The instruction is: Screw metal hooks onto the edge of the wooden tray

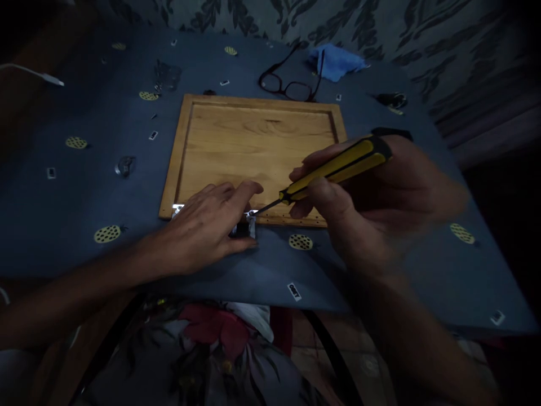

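Note:
My right hand [363, 197] is closed round the yellow and black handle of a screwdriver [333, 169]. Its thin shaft slants down to the left, and the tip meets a screw spot on a shiny metal fitting [252, 219]. That fitting lies along the near edge of a framed wooden panel [253, 152], partly covered by my left hand [211, 217]. The left fingers rest over the panel edge while the thumb is on the near side, gripping the fitting between them. A row of small holes shows along the near edge, right of the screwdriver tip.
Behind the panel lie eyeglasses [291, 87] and a blue cloth [338, 61]. A clear plastic bag [167, 76] and a small metal piece [125, 166] are on the left. A white cable [51, 79] reaches in from the left. A dark object [392, 100] sits at the right.

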Demonstrator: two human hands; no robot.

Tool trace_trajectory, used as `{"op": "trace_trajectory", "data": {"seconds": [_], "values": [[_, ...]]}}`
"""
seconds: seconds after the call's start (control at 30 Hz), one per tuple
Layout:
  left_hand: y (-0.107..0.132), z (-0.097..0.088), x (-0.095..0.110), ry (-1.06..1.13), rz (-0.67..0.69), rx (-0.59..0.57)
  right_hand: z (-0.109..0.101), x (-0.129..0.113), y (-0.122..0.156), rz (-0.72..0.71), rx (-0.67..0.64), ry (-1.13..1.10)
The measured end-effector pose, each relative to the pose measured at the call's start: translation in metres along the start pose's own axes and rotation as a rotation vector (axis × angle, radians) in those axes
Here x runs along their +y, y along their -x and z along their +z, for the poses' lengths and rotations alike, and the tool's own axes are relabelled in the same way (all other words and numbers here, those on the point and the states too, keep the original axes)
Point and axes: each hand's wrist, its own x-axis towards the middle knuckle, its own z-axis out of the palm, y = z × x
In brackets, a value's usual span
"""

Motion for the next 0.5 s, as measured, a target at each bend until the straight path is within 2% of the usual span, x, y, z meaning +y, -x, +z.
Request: {"op": "trace_trajectory", "data": {"seconds": [0.33, 0.5], "values": [[-0.0011, -0.0005, 0.0009, -0.007, -0.014, -0.011, 0.0024, -0.0040, -0.0004, -0.029, 0.001, 0.046], [-0.0011, -0.0014, 0.0011, -0.019, -0.012, -0.023, 0.0000, 0.0013, 0.0009, -0.034, -0.027, 0.011]]}}
